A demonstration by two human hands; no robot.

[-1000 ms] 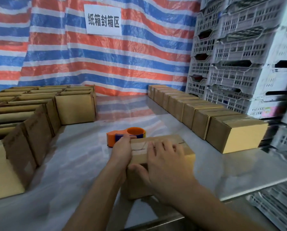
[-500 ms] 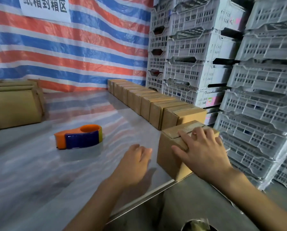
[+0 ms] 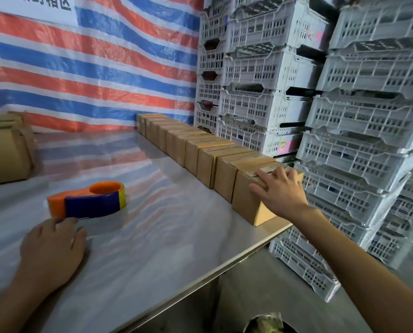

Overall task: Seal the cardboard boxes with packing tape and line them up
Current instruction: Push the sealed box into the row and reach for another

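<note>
A sealed cardboard box [image 3: 246, 200] stands at the near end of a row of sealed boxes [image 3: 200, 155] along the table's right edge, touching its neighbour. My right hand [image 3: 281, 191] lies flat on its taped top, fingers spread, thumb along the upper left edge. An orange and blue tape dispenser [image 3: 90, 200] sits on the table to the left. My left hand [image 3: 53, 246] rests on the table just in front of it, fingers loosely curled, fingertips at its base, holding nothing.
The steel table [image 3: 164, 236] has its front edge running diagonally near me. Stacked white plastic crates [image 3: 368, 140] stand right behind the box row. More cardboard boxes [image 3: 6, 155] sit at the far left. A striped tarp [image 3: 104, 68] hangs behind.
My right hand carried the box from in front of me to the near end of the right-hand row. My left hand let go of it and dropped to the table by the dispenser.
</note>
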